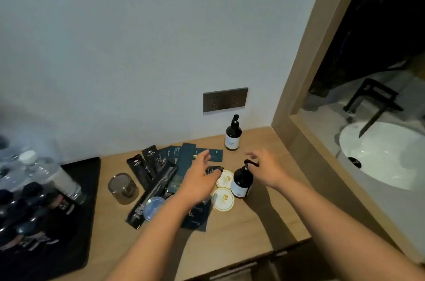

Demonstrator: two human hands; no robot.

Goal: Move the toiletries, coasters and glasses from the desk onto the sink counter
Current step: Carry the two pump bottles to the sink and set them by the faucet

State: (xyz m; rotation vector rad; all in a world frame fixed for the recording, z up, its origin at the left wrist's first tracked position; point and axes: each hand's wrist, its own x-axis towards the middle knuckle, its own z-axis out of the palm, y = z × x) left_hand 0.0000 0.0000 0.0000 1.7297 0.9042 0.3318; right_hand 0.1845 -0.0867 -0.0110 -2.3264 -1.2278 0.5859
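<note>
Dark toiletry packets (184, 156) lie fanned across the wooden desk (248, 230). One dark pump bottle (233, 136) stands by the wall, a second pump bottle (241, 183) nearer me. Two round white coasters (222, 199) lie left of the near bottle. A glass (123, 188) stands at the left; a second glass (153, 207) lies among the packets. My left hand (199, 179) hovers open over the packets. My right hand (268, 169) is open just behind the near bottle's pump, holding nothing.
A black tray (89, 177) at the left carries water bottles (46, 172) and dark small bottles. A wall socket plate (225, 99) sits above the desk. Through a wooden-framed opening at the right lie the sink counter (322, 124), a white basin (381, 154) and a black faucet (372, 101).
</note>
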